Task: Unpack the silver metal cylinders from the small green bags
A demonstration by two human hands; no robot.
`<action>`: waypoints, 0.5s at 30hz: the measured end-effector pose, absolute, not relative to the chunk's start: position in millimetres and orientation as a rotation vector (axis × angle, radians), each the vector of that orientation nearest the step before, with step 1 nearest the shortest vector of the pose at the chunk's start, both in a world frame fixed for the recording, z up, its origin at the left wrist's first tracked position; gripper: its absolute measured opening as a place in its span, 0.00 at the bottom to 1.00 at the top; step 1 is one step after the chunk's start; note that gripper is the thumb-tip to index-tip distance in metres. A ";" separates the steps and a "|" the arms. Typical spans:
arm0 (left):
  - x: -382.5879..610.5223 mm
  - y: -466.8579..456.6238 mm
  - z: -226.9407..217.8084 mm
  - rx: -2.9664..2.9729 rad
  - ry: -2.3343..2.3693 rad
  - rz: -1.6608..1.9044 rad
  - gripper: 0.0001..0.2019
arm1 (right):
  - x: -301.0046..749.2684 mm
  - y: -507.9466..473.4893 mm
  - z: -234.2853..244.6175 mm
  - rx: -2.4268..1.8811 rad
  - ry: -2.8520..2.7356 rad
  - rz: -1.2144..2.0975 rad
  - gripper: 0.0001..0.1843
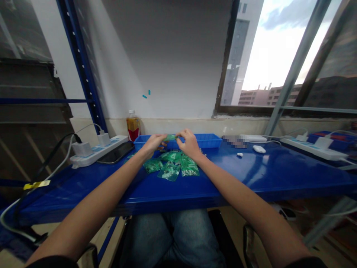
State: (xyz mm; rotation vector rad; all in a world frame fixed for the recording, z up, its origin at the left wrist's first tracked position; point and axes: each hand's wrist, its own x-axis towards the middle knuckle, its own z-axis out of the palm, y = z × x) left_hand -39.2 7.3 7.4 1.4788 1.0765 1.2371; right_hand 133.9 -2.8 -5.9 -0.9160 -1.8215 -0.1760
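Observation:
Between my two hands is a small green plastic packet, held up in front of the long blue tray. My left hand pinches its left end, and my right hand grips the right end with thumb and fingers. Below them a heap of clear-and-green packets lies spread on the blue table. Small contents show inside the packets, too fine to name. The tray stands behind the heap, partly hidden by both hands.
A drink bottle stands left of the tray. A phone and a power strip lie further left. On the right are a white earbud case, an earbud and another power strip.

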 end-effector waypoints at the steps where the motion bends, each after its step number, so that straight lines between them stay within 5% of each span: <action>1: -39.3 8.2 7.5 1.477 1.060 1.267 0.17 | 133.5 -2.1 -6.1 -0.927 -1.804 -0.163 0.08; 7: -40.6 10.7 7.3 1.466 0.994 1.429 0.17 | 132.2 7.4 -6.9 -1.144 -1.532 0.359 0.07; 15: -37.2 12.1 4.3 1.616 0.784 1.432 0.13 | 128.3 1.7 -0.5 -1.119 -1.390 1.037 0.33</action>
